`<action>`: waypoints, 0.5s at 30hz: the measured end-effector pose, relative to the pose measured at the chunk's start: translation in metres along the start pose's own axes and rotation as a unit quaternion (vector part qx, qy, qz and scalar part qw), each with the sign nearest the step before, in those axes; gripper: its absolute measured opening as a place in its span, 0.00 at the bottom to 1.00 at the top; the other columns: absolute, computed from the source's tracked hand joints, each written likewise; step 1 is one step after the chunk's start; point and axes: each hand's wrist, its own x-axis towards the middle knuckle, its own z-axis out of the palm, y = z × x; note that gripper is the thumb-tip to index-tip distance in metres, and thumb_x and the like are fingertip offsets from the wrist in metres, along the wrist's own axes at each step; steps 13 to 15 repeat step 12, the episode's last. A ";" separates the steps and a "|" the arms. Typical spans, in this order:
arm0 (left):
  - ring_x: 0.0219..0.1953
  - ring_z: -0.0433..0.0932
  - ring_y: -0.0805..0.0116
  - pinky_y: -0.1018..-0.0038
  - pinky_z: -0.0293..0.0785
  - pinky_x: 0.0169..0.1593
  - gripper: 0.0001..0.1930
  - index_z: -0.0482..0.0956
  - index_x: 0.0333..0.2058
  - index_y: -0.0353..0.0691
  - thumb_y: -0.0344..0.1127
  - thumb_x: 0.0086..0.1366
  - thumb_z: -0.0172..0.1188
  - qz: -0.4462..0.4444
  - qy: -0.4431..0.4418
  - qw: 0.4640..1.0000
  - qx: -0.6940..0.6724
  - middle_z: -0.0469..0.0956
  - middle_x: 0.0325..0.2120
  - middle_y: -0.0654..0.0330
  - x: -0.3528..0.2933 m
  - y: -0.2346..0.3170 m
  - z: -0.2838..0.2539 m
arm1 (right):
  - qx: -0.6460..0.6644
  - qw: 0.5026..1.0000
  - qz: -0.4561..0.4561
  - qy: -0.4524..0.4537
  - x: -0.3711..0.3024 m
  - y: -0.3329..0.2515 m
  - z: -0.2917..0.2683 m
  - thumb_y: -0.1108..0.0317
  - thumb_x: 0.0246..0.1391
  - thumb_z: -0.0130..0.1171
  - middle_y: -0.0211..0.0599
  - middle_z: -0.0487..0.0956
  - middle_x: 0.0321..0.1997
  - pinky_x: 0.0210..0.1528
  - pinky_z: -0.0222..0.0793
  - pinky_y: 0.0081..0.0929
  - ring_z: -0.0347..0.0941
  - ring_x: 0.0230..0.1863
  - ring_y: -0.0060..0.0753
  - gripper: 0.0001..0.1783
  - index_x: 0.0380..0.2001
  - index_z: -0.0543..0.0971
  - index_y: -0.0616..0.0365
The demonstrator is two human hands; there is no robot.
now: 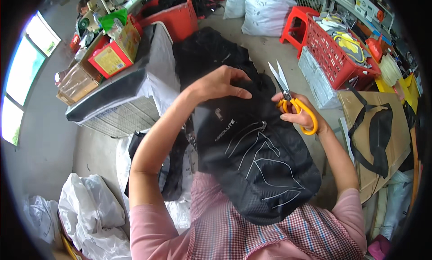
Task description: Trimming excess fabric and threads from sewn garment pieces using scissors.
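Note:
A black backpack [256,165] with thin white line patterns lies on my lap, over a red checked apron. My left hand [220,83] grips the top edge of the backpack. My right hand [302,114] holds yellow-handled scissors [292,100], blades apart and pointing up and away, just right of the backpack's top. More black backpacks [207,53] are piled beyond my left hand.
A wire rack draped with white and grey sheeting [126,102] stands at left, with boxes [112,53] behind it. A red plastic crate [337,57], a red stool [299,24] and white sacks [265,10] are at the back right. Cardboard with a black strap [378,134] lies right. White bags [94,215] lie lower left.

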 end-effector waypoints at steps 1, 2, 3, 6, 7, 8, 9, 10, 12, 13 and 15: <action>0.20 0.57 0.82 0.83 0.56 0.25 0.12 0.74 0.24 0.38 0.37 0.54 0.68 -0.006 -0.003 1.000 -0.011 0.64 0.17 0.72 -0.006 0.010 0.001 | -0.009 1.000 0.003 -0.009 -0.004 -0.009 0.003 0.77 0.44 0.58 0.29 0.72 0.30 0.31 0.59 0.16 0.63 0.28 0.20 0.23 0.48 0.74 0.56; 0.19 0.56 0.82 0.83 0.55 0.24 0.12 0.74 0.22 0.38 0.36 0.54 0.69 -0.050 -0.008 0.999 -0.002 0.63 0.16 0.73 -0.012 0.018 -0.001 | -0.019 1.000 0.004 -0.019 -0.005 -0.017 0.007 0.76 0.44 0.59 0.30 0.72 0.31 0.31 0.59 0.16 0.63 0.28 0.20 0.24 0.49 0.73 0.56; 0.18 0.54 0.83 0.84 0.54 0.23 0.13 0.74 0.20 0.38 0.36 0.54 0.69 -0.095 -0.014 0.995 0.007 0.63 0.15 0.74 -0.016 0.020 0.001 | -0.029 0.999 0.004 -0.029 -0.007 -0.019 0.011 0.76 0.45 0.59 0.31 0.72 0.31 0.31 0.59 0.17 0.64 0.28 0.21 0.24 0.49 0.73 0.56; 0.17 0.53 0.83 0.84 0.52 0.22 0.14 0.73 0.17 0.38 0.36 0.54 0.69 -0.051 0.005 0.997 -0.052 0.61 0.14 0.74 -0.024 0.016 0.009 | -0.143 0.988 -0.064 -0.006 -0.006 -0.019 0.020 0.70 0.44 0.63 0.33 0.72 0.34 0.33 0.60 0.18 0.64 0.29 0.23 0.26 0.51 0.73 0.57; 0.17 0.52 0.83 0.84 0.52 0.22 0.15 0.72 0.16 0.38 0.36 0.54 0.68 -0.026 0.015 0.997 -0.078 0.60 0.14 0.75 -0.026 0.015 0.012 | -0.200 0.974 -0.103 0.008 -0.007 -0.019 0.022 0.68 0.44 0.65 0.34 0.71 0.35 0.33 0.61 0.18 0.64 0.30 0.25 0.28 0.51 0.72 0.57; 0.16 0.52 0.83 0.85 0.51 0.21 0.16 0.72 0.15 0.38 0.36 0.54 0.68 -0.001 0.025 0.995 -0.102 0.60 0.13 0.75 -0.028 0.015 0.014 | -0.257 0.956 -0.142 0.022 -0.008 -0.020 0.023 0.65 0.44 0.68 0.35 0.71 0.36 0.34 0.61 0.19 0.64 0.31 0.26 0.30 0.52 0.72 0.58; 0.16 0.52 0.83 0.85 0.51 0.21 0.16 0.72 0.15 0.38 0.36 0.54 0.68 -0.002 0.025 0.994 -0.104 0.60 0.13 0.75 -0.030 0.015 0.016 | -0.256 0.956 -0.140 0.020 -0.010 -0.021 0.025 0.65 0.44 0.68 0.35 0.71 0.36 0.34 0.61 0.19 0.64 0.31 0.26 0.30 0.52 0.72 0.58; 0.16 0.52 0.83 0.84 0.51 0.21 0.16 0.72 0.16 0.39 0.36 0.54 0.68 -0.001 0.026 0.993 -0.117 0.60 0.13 0.75 -0.032 0.014 0.018 | -0.290 0.948 -0.133 0.024 -0.012 -0.024 0.026 0.62 0.44 0.68 0.35 0.70 0.38 0.36 0.62 0.21 0.64 0.32 0.28 0.32 0.54 0.71 0.57; 0.17 0.52 0.82 0.84 0.51 0.21 0.15 0.73 0.17 0.39 0.37 0.55 0.68 0.002 0.028 0.990 -0.141 0.60 0.14 0.75 -0.035 0.014 0.020 | -0.355 0.927 -0.118 0.031 -0.015 -0.031 0.027 0.57 0.44 0.70 0.35 0.69 0.42 0.40 0.64 0.24 0.64 0.34 0.31 0.37 0.57 0.69 0.56; 0.17 0.52 0.82 0.84 0.51 0.21 0.15 0.73 0.17 0.39 0.37 0.55 0.68 0.002 0.028 0.990 -0.141 0.60 0.14 0.75 -0.035 0.014 0.020 | -0.355 0.927 -0.118 0.031 -0.015 -0.031 0.027 0.57 0.44 0.70 0.35 0.69 0.42 0.40 0.64 0.24 0.64 0.34 0.31 0.37 0.57 0.69 0.56; 0.17 0.52 0.82 0.84 0.51 0.21 0.15 0.73 0.17 0.39 0.37 0.55 0.68 0.002 0.028 0.990 -0.141 0.60 0.14 0.75 -0.035 0.014 0.020 | -0.355 0.927 -0.118 0.031 -0.015 -0.031 0.027 0.57 0.44 0.70 0.35 0.69 0.42 0.40 0.64 0.24 0.64 0.34 0.31 0.37 0.57 0.69 0.56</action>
